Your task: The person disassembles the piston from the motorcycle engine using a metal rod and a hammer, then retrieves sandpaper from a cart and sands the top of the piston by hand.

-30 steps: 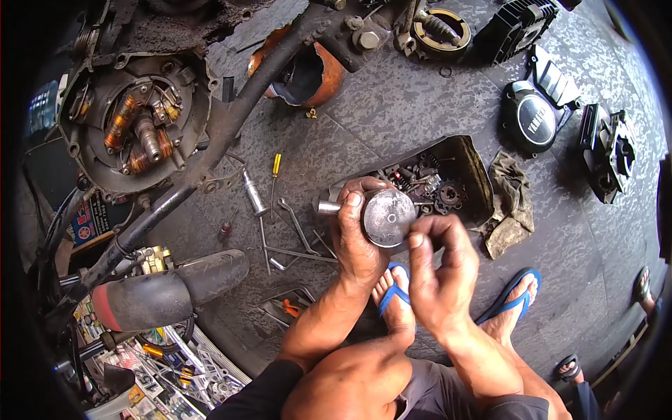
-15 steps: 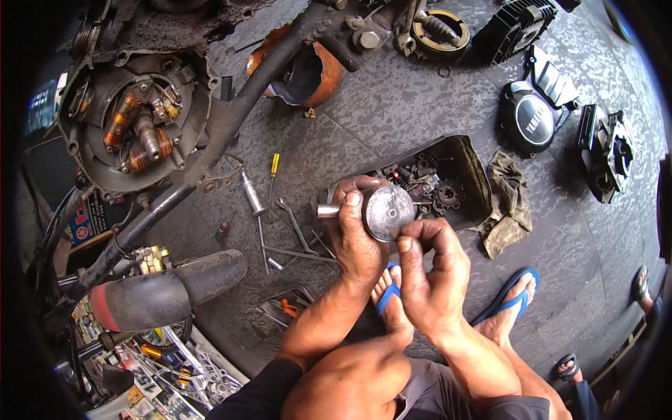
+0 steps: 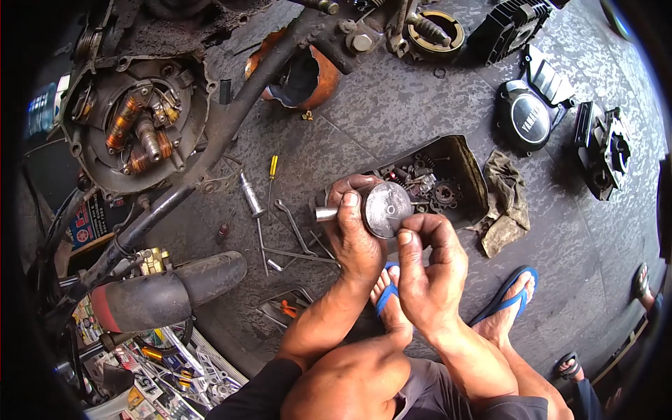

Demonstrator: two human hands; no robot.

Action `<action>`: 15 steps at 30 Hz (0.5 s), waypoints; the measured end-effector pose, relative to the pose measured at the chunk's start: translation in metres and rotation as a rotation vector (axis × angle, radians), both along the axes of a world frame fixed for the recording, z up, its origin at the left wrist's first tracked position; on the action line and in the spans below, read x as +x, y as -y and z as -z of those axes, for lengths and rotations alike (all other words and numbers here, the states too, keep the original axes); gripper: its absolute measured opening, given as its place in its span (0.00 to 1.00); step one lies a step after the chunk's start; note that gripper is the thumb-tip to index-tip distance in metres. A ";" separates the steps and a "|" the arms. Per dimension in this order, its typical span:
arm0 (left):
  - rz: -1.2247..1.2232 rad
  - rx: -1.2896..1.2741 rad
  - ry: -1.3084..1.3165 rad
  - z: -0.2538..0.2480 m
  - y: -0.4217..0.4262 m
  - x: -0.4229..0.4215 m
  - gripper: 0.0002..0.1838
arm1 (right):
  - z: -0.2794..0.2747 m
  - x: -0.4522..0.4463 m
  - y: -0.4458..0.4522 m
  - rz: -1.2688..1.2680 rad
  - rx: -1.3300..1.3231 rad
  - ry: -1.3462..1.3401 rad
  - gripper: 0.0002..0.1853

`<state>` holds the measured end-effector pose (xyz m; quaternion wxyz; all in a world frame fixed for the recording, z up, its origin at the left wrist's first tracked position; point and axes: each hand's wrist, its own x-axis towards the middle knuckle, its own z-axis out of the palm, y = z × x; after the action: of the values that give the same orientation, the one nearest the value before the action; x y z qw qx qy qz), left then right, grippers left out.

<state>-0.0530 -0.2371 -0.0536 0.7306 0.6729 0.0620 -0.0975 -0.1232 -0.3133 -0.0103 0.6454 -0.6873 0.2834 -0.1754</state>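
Observation:
A round, scuffed metal piston point(image 3: 387, 210) is gripped in my left hand point(image 3: 355, 234), its flat face turned up toward the camera. A shiny metal pin point(image 3: 325, 213) sticks out on the left side of that hand. My right hand point(image 3: 432, 269) is closed in a pinch at the lower right edge of the piston; whatever lies between thumb and forefinger is too small to make out. Just behind both hands a dark bin point(image 3: 470, 164) holds small metal parts point(image 3: 427, 183).
An opened engine casing point(image 3: 150, 133) fills the upper left, beside a frame tube. Wrenches point(image 3: 295, 225) and a yellow screwdriver point(image 3: 273, 166) lie on the floor. A rag point(image 3: 505, 203), a Yamaha cover point(image 3: 528, 119) and engine parts point(image 3: 605, 150) are to the right.
My right thumb and forefinger have shifted left onto the piston's lower right edge. My left hand keeps its hold, and the whole view has moved slightly.

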 end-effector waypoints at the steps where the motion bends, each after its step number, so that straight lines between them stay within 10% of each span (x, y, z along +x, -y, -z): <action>1: 0.023 -0.010 0.011 -0.001 0.000 0.000 0.22 | 0.000 0.000 0.001 0.005 -0.022 0.006 0.06; 15: 0.012 -0.034 0.016 0.000 -0.001 0.001 0.22 | -0.005 0.001 -0.001 -0.006 0.000 0.010 0.06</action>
<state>-0.0520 -0.2357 -0.0538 0.7417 0.6617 0.0502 -0.0976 -0.1218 -0.3120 -0.0049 0.6474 -0.6872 0.2781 -0.1771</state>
